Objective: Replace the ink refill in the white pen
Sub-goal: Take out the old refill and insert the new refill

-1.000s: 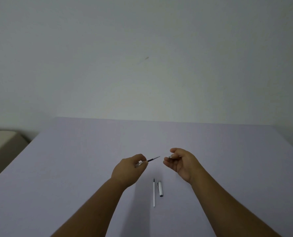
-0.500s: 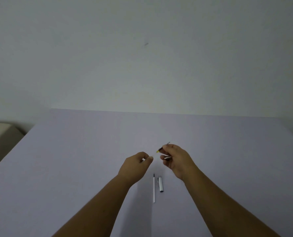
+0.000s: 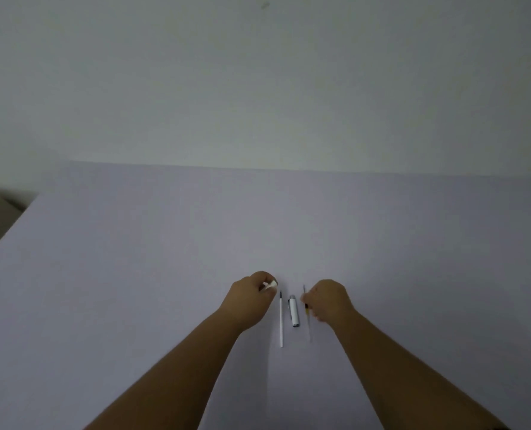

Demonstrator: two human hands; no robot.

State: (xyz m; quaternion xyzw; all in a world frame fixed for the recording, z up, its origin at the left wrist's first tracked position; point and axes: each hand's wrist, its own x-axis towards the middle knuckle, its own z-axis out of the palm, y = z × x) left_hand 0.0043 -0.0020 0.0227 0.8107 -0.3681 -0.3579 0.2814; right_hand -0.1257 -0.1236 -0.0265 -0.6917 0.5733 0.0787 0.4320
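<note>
My right hand (image 3: 329,301) has carried the old refill (image 3: 306,308) down beside the pen cap (image 3: 294,311) on the counter (image 3: 134,274), fingers still pinching it. My left hand (image 3: 251,294) stays closed on the white barrel piece (image 3: 270,285); the fresh refill (image 3: 281,321) lies just beside it, so swapping comes next.

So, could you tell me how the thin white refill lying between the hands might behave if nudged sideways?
The thin white refill is a slim round rod lying flat on the smooth pale table, so it would probably roll readily. It looks very light, and may flex slightly if pinched at one end.
</note>
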